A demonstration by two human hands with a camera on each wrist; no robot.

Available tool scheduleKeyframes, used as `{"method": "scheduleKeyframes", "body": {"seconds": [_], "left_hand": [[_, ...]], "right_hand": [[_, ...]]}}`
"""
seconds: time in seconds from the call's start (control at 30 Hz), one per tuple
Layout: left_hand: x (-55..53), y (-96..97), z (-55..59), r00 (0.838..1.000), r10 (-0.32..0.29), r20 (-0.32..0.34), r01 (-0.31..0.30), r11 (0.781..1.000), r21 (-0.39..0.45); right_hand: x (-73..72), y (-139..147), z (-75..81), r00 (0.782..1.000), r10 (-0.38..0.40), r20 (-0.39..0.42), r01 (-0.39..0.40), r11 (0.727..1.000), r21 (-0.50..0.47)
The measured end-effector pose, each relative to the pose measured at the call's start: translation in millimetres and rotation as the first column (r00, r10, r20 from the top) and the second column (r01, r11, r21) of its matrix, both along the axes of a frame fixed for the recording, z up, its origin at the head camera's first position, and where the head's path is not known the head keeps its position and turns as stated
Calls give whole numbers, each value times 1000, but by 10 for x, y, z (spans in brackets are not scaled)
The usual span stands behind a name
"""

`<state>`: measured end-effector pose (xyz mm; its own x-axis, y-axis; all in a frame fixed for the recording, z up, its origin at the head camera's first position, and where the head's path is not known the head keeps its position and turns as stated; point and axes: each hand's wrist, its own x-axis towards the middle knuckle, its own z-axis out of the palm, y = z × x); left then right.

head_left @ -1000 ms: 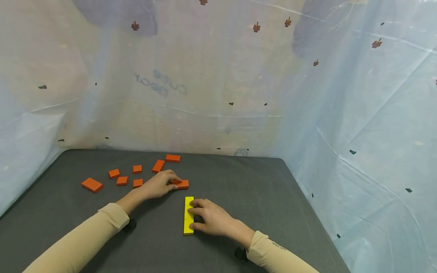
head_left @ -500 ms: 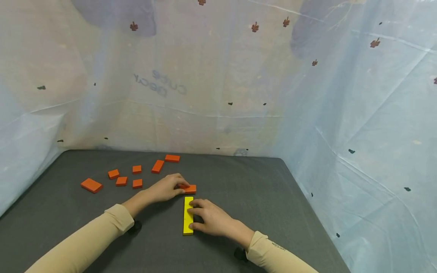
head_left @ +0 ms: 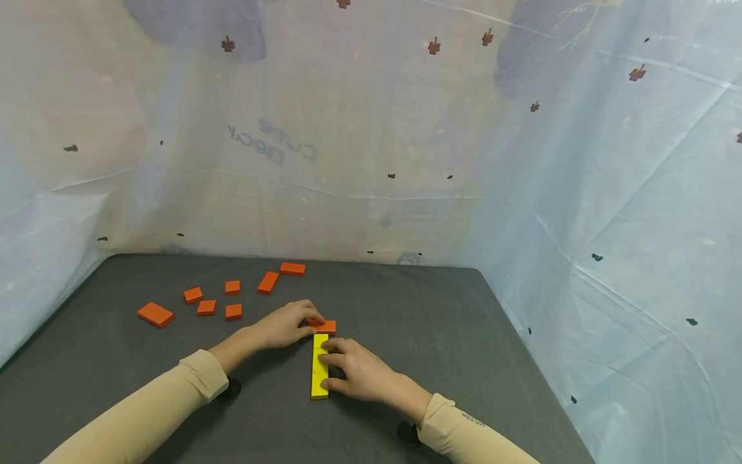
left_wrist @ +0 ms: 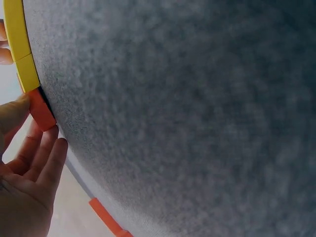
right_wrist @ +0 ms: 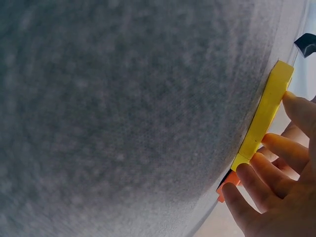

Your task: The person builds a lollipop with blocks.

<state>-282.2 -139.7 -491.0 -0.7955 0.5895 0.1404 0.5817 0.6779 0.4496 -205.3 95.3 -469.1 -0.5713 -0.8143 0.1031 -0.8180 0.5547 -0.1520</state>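
1. The left hand (head_left: 286, 325) pinched an orange block (head_left: 327, 327), which lay crosswise at the twelve o'clock end of a yellow bar (head_left: 318, 374), edge touching edge.
2. The right hand (head_left: 359, 370), at the bar's three o'clock, clasped nothing; thumb and fingertips only touched its long side.
3. Seven loose orange blocks (head_left: 206, 307) lay from ten round to half past eleven.
4. Toward one and two o'clock, the grey table (head_left: 417, 309) stretched well past the bar to its far and right edges.
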Motion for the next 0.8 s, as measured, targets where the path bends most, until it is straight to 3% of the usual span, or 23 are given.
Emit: {"method": "scheduleKeyframes", "body": {"seconds": [0.8], "left_hand": [[64, -8, 6, 999, -21, -28, 19, 998, -54]], "right_hand": [[2, 12, -10, 1000, -14, 10, 14, 1000, -8]]}}
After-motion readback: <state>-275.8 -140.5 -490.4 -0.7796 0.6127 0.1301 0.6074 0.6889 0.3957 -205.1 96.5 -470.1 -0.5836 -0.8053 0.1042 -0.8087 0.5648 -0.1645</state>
